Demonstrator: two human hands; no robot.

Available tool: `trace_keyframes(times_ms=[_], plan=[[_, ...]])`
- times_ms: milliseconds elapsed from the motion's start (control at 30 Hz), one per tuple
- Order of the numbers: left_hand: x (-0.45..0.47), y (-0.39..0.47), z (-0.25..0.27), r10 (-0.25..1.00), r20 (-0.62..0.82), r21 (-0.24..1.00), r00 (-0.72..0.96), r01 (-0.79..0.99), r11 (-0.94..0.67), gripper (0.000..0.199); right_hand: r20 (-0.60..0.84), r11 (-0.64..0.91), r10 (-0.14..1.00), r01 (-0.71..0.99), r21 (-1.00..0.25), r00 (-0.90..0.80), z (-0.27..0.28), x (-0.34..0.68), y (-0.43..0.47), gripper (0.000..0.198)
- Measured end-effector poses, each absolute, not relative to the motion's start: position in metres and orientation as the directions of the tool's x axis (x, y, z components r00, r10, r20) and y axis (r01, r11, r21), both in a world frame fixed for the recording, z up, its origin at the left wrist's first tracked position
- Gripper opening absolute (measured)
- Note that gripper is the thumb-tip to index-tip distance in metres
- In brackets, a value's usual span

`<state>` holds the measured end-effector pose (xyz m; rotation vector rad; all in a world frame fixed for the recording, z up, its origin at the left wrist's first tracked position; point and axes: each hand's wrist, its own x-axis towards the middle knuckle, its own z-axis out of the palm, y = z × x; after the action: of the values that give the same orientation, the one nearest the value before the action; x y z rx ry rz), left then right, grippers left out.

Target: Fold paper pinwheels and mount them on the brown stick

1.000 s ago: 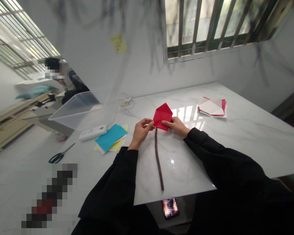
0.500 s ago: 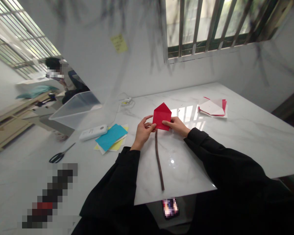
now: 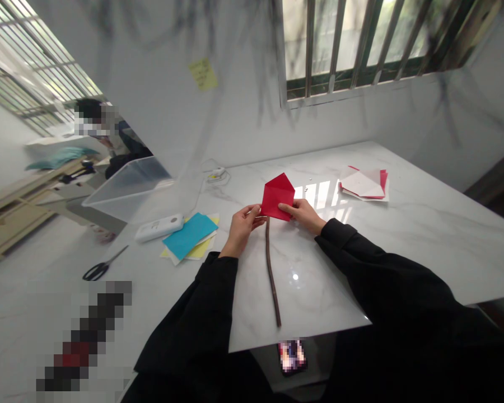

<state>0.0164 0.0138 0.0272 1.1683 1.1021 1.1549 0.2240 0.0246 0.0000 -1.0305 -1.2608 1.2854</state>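
Marble table [image 3: 424, 235]: red paper [image 3: 277, 197] apex-away.

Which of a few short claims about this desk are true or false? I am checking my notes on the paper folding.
1. Both hands hold the red folded paper: true; left hand and right hand pinch its lower edge.
2. The thin brown stick stands upright: false, it lies flat on the white marble table.
3. The black-handled scissors lie right of the hands: false, far left.
4. A blue paper sheet tops a stack beside the white remote: true.
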Motion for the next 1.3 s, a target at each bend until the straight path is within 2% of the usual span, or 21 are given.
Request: trace_keyframes(times_ms=[233, 533, 867, 1067, 1300], plan=[[0.015, 0.012, 0.029, 0.994, -0.013, 0.995, 0.111, -0.092, 0.023, 0.049, 0.085, 0.068, 0.989, -0.137, -0.988, -0.123, 0.001, 0.225, 0.024, 0.053], [0.017, 0.010, 0.030, 0.990, 0.030, 0.998, 0.141, -0.054, -0.023, 0.052, 0.090, 0.074, 0.989, -0.136, -0.988, -0.116, -0.001, 0.225, 0.025, 0.052], [0.017, 0.011, 0.026, 0.990, 0.037, 0.996, 0.133, -0.089, -0.026, 0.053, 0.109, 0.093, 0.984, -0.114, -0.989, -0.143, 0.005, 0.225, 0.020, 0.052], [0.020, 0.010, 0.028, 0.980, 0.167, 0.983, 0.112, 0.061, -0.174, 0.041, 0.085, 0.073, 0.991, -0.121, -0.990, -0.102, 0.009, 0.223, 0.019, 0.050], [0.021, 0.010, 0.028, 0.984, 0.146, 0.983, 0.107, 0.098, -0.156, 0.043, 0.088, 0.075, 0.992, -0.135, -0.988, -0.095, 0.016, 0.221, 0.015, 0.050]])
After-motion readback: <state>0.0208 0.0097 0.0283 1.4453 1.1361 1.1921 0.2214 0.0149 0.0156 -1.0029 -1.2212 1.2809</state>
